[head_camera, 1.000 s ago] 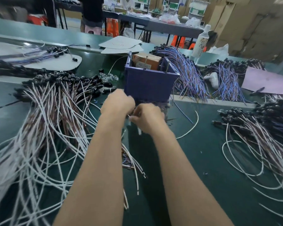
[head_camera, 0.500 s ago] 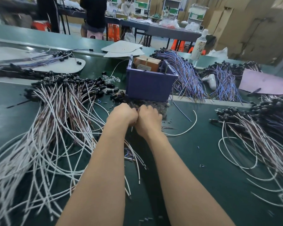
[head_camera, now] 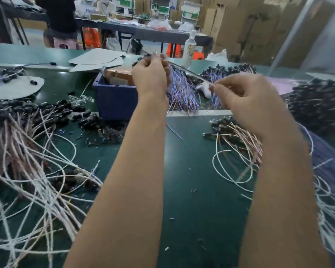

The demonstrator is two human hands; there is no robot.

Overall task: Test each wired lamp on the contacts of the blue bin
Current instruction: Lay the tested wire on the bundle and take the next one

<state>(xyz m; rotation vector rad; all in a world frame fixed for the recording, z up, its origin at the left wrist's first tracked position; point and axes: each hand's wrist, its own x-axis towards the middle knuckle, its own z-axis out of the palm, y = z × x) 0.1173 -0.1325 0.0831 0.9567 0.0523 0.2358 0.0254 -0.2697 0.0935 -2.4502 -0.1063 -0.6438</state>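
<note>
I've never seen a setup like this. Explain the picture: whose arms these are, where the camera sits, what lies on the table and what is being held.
There is no machine: these are a person's two bare arms, filmed by a camera worn on their head, looking forward and down. The left hand and right hand each pinch one wired lamp, its thin lead stretched between them near the blue bin. On the green table lie heaps of white-wired lamps with black sockets on both sides, and purple-wired ones behind the bin.
</note>
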